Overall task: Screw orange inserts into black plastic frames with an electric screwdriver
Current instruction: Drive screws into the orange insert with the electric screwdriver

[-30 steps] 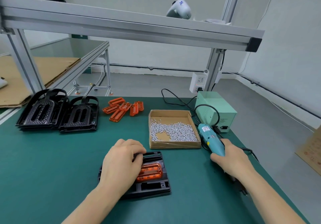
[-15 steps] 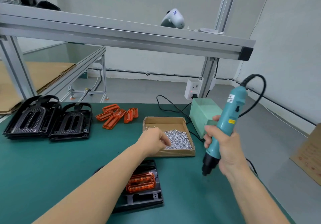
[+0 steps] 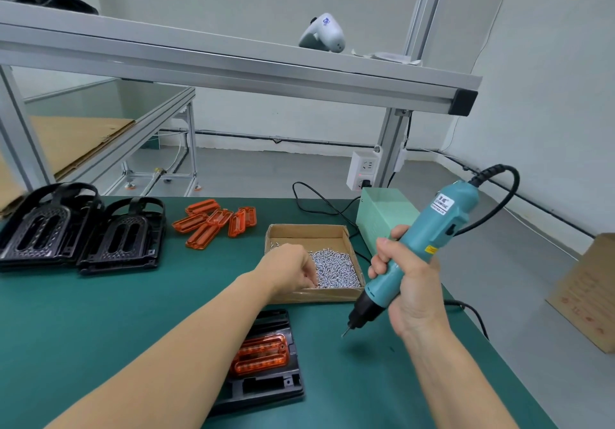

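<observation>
Down at the near edge of the worktop (image 3: 83,322) we had the black frame (image 3: 266,385) lying flat with one orange insert (image 3: 261,355) already sitting in it, long axis running left-right, partly hidden under our left forearm. Our left hand (image 3: 289,270) was off it though, reaching away into the cardboard box (image 3: 309,234) of screws (image 3: 336,267), fingers curled down into the pile. Couldn't tell if we'd actually pinched one yet.

Our right hand (image 3: 411,290) was wrapped tight round the electric screwdriver (image 3: 422,249), held up off the worktop, tilted, bit aimed down and to the left. So the key bit: the frame sat just left of and nearer than the bit tip, while the left hand was farther away over the box. The driver was the closer of the two to the insert, so we reckoned the screw had to come back toward us first.
</observation>
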{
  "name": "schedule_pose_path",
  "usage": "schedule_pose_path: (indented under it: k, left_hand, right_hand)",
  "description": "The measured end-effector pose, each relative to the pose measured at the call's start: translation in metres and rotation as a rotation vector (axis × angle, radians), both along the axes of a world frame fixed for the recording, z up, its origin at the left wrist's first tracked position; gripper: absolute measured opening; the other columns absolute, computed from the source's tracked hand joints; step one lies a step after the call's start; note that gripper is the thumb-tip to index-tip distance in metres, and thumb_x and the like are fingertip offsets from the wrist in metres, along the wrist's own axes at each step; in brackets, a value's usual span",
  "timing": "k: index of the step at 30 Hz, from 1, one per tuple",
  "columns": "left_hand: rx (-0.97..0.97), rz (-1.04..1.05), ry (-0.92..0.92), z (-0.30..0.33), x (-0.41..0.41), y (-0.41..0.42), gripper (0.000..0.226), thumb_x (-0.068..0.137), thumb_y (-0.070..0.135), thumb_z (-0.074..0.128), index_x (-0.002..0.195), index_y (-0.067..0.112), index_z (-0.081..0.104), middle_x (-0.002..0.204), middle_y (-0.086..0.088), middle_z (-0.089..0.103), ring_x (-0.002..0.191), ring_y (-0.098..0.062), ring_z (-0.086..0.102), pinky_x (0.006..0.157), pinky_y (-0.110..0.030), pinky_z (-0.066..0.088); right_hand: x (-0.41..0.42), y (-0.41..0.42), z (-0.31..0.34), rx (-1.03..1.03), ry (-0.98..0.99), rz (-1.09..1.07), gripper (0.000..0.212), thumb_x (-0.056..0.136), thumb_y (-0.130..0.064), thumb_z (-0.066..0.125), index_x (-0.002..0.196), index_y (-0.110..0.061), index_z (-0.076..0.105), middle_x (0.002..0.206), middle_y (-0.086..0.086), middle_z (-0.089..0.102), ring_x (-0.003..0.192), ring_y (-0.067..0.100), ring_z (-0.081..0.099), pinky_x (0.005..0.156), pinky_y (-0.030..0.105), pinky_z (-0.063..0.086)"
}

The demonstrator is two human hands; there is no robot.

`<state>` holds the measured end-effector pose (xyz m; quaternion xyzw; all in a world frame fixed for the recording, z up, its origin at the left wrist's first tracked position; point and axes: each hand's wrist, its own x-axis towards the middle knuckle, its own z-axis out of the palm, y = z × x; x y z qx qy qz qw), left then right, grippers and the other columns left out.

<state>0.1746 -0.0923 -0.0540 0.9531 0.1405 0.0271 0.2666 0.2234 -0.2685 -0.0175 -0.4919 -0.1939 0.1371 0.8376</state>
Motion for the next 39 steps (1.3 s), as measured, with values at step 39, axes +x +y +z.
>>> schedule_pose_path:
  k: [39]
  left_hand:
    - [-1.611, 0.444, -0.642, 0.012, -0.140, -0.034, 0.014, 0.064, 0.000, 0.067, 0.074, 0.003, 0.077, 0.076, -0.015, 0.070, 0.061, -0.016, 0.067, 0.055, -0.023, 0.057]
  right_hand:
    - [-0.076, 0.021, 0.046, 0.373, -0.035, 0.070, 0.021, 0.072, -0.002, 0.055, 0.077, -0.022, 0.051, 0.056, -0.005, 0.039, 0.044, 0.010, 0.039, 0.049, 0.021, 0.041]
